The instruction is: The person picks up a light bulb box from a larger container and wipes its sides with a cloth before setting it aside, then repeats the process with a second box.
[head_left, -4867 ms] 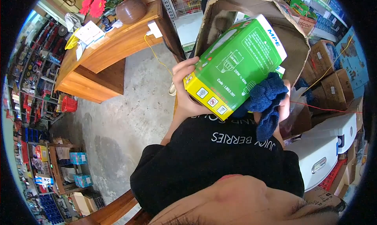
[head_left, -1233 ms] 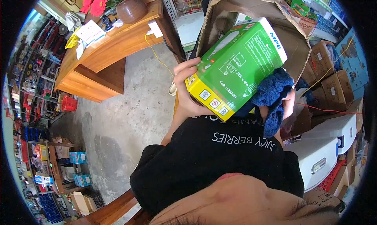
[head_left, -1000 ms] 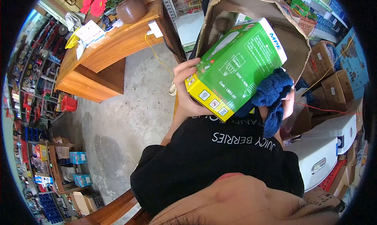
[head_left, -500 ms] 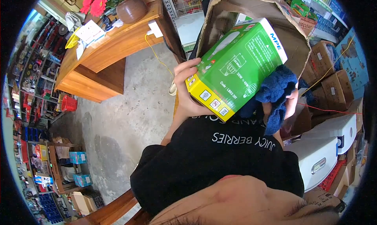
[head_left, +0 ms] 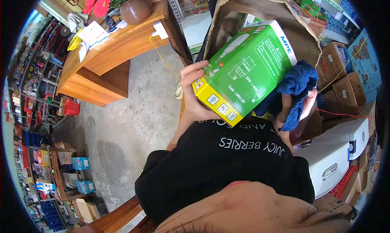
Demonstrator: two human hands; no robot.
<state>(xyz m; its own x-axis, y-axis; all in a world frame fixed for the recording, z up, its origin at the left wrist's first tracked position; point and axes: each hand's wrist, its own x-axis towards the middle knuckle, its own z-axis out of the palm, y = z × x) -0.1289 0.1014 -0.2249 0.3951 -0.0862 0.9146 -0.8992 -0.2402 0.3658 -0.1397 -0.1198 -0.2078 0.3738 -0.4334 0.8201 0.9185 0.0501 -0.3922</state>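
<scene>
My left hand [head_left: 193, 92] grips a green and yellow light bulb box [head_left: 248, 66] by its left lower side. The box is tilted, with white "MPE" lettering end up and to the right. My right hand [head_left: 309, 103] is closed round a bunched dark blue cloth [head_left: 300, 79]. The cloth is at the right edge of the box; whether it touches cannot be made out. Behind the box a large open cardboard carton [head_left: 260, 3] stands with its flaps up. Part of another white and green box [head_left: 251, 19] shows inside it.
A wooden desk [head_left: 118, 44] with a flower pot [head_left: 136, 10] stands at the upper left. Crowded shelves [head_left: 36, 82] line the far left. To the right are brown cartons [head_left: 348, 92], white appliances [head_left: 331, 168] and a red cord [head_left: 345, 114].
My right hand has moved right with the blue cloth, away from the face of the box. The box and my left hand have barely moved.
</scene>
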